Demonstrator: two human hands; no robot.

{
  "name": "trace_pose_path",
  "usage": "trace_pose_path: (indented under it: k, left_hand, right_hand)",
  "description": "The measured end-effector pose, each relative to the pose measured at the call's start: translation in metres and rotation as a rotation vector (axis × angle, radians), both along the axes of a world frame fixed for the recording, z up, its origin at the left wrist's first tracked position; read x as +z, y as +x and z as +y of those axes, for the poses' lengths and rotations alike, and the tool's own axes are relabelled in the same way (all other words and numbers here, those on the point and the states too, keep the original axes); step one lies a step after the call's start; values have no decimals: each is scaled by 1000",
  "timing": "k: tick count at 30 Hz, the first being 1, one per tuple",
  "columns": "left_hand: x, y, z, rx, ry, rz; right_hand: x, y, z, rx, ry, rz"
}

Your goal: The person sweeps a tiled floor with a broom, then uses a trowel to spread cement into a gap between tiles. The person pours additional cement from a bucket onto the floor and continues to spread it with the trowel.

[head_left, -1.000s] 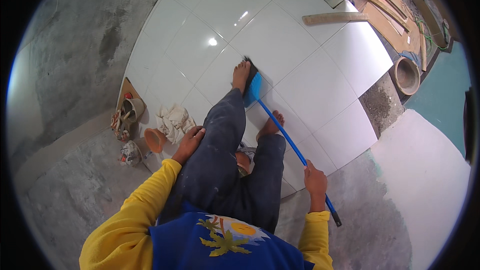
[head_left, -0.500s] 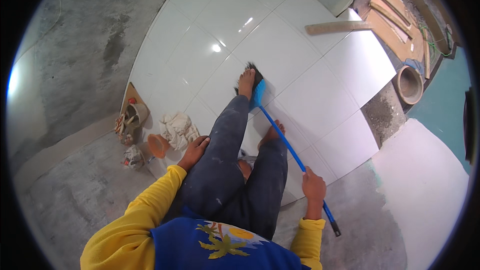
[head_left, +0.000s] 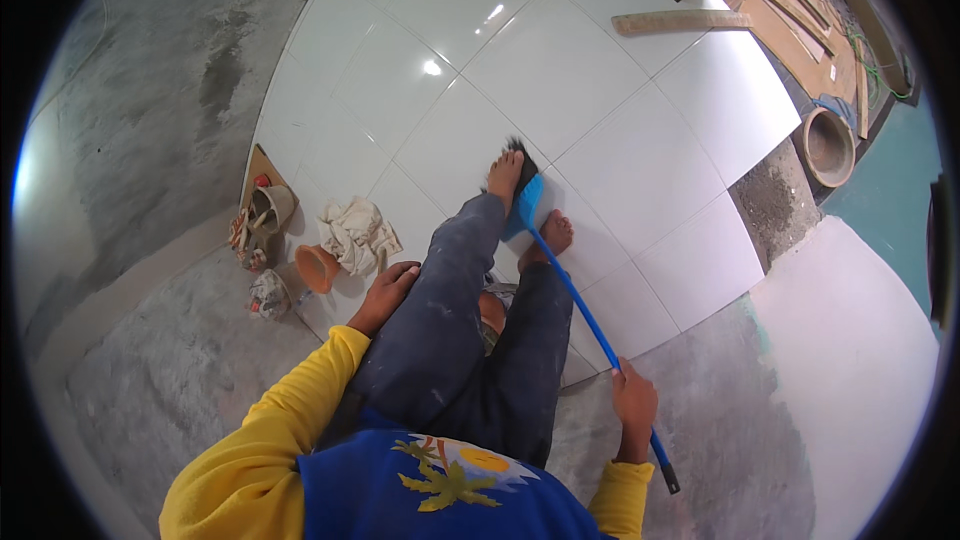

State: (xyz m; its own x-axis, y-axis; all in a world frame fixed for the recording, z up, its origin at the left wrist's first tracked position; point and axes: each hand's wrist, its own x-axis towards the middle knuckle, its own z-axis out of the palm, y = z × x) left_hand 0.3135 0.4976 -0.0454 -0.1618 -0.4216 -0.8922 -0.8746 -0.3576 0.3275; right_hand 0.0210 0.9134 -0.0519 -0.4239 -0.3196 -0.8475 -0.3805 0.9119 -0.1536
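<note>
My right hand [head_left: 635, 401] is wrapped round the blue handle of a broom [head_left: 590, 318], near its black-capped end. The handle slants away over the tiles, past my right foot. Its blue head with dark bristles rests on the white tile floor [head_left: 560, 60], beside and partly behind my left bare foot [head_left: 506, 172]. My left hand [head_left: 388, 292] lies on the side of my left leg, fingers stretched along the trouser cloth, holding nothing.
Left of my leg lie a crumpled cream cloth [head_left: 358, 236], an orange clay-coloured cup [head_left: 317, 268] and a tilted bucket [head_left: 272, 208]. A wooden strip [head_left: 680, 22] lies on the far tiles. At right are a round basin [head_left: 828, 147] and wooden boards [head_left: 790, 20].
The broom head has come slightly nearer and to the right, along with my left foot. My right hand sits a little lower. The left hand still rests on my leg.
</note>
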Motion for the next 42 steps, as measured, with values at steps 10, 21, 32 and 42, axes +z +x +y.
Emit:
trace_pose_path:
  k: [10,21,32,42]
  left_hand:
    - [-9,-4,18,-112,40,51]
    - [-15,19,12,-268,-6,-80]
    - [-18,38,22,-62,45,-61]
    - [-10,35,29,-9,64,-61]
  right_hand:
    - [18,7,23,-62,12,25]
    - [17,28,24,-92,-9,43]
    - [32,22,10,-100,52,41]
    - [26,31,11,-54,94,33]
